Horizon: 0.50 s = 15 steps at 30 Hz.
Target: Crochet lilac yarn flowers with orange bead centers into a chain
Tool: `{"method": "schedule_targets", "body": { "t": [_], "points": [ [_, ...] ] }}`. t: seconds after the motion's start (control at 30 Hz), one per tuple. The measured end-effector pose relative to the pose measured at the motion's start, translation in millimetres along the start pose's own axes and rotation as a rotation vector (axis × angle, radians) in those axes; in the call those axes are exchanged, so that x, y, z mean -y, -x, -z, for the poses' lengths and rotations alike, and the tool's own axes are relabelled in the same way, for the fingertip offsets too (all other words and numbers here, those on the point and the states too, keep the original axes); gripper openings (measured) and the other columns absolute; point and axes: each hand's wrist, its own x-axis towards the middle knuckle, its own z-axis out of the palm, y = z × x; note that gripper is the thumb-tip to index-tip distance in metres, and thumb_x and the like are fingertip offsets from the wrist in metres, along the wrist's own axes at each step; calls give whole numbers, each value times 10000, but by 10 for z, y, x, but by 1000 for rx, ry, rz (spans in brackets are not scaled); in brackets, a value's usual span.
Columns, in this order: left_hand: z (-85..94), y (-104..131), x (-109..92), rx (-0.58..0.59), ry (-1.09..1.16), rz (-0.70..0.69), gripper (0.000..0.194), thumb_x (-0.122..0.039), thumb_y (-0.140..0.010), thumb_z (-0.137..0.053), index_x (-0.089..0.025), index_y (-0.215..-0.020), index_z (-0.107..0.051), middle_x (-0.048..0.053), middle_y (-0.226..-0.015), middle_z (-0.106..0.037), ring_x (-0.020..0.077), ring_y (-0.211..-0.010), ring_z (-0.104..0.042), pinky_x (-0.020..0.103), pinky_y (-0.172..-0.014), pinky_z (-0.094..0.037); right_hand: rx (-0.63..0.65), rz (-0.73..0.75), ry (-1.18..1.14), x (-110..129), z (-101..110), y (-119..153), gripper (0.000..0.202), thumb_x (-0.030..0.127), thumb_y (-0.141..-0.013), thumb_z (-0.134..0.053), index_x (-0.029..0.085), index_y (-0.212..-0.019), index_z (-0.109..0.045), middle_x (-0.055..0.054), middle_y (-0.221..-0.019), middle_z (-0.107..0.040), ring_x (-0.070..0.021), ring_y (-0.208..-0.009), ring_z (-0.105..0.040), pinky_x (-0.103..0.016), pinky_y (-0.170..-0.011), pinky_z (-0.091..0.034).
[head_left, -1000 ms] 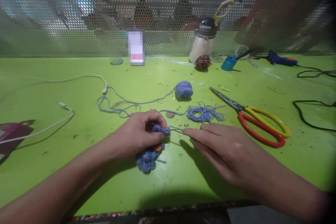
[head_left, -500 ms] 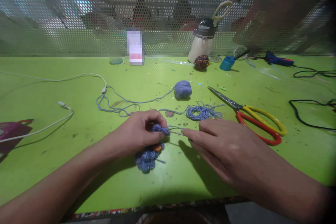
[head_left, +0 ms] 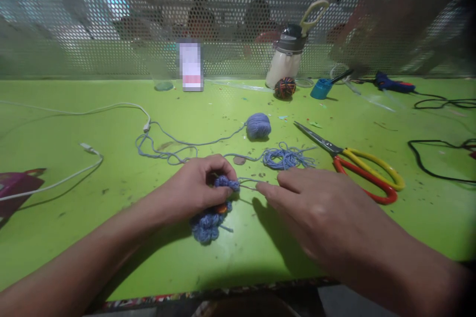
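Observation:
My left hand (head_left: 203, 183) pinches the upper edge of a blue crochet piece (head_left: 206, 228), which has an orange part and hangs below the fingers. Just to the right, my right hand (head_left: 312, 208) is closed on a thin crochet hook (head_left: 248, 186) whose tip meets the stitches; its handle is hidden in the fingers. A strand of blue yarn (head_left: 251, 180) stretches between the two hands. Beyond them sit a blue yarn ball (head_left: 258, 126) and a loose tangle of the same yarn (head_left: 284, 157).
Large scissors (head_left: 357, 163) with red and yellow handles lie right of my right hand. Farther back stand a phone (head_left: 191, 67), a bottle (head_left: 285, 59), a multicoloured yarn ball (head_left: 285, 88) and a blue pot (head_left: 322, 89). A glue gun (head_left: 394, 82) lies behind; a white cable (head_left: 74, 109) runs at left.
My right hand has turned slightly, and the hook has shifted a little at the stitches. My left hand keeps its pinch on the crochet piece.

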Motion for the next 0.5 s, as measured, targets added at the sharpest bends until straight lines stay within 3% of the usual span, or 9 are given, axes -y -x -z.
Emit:
{"method": "schedule_targets", "body": {
  "t": [0.3, 0.5],
  "points": [
    [-38, 3, -19, -58, -190, -69, 102, -162, -696, -609, -183, -795, -600, -20, -619, -580, 134, -533, -546, 265, -525, -437, 37, -71, 18, 90, -36, -61, 206, 91, -753, -517, 190, -832, -680, -45, -630, -589, -191, -526, -453, -320, -526, -139],
    [-63, 3, 2, -199, -331, -231, 123, -132, -698, -610, -202, -789, -654, 29, -761, -635, 175, -671, -566, 302, -621, -441, 62, -154, 27, 162, -89, -83, 231, 31, -686, -522, 173, -802, -662, -71, -650, -650, -213, -549, -538, -320, -524, -150]
  ]
}}
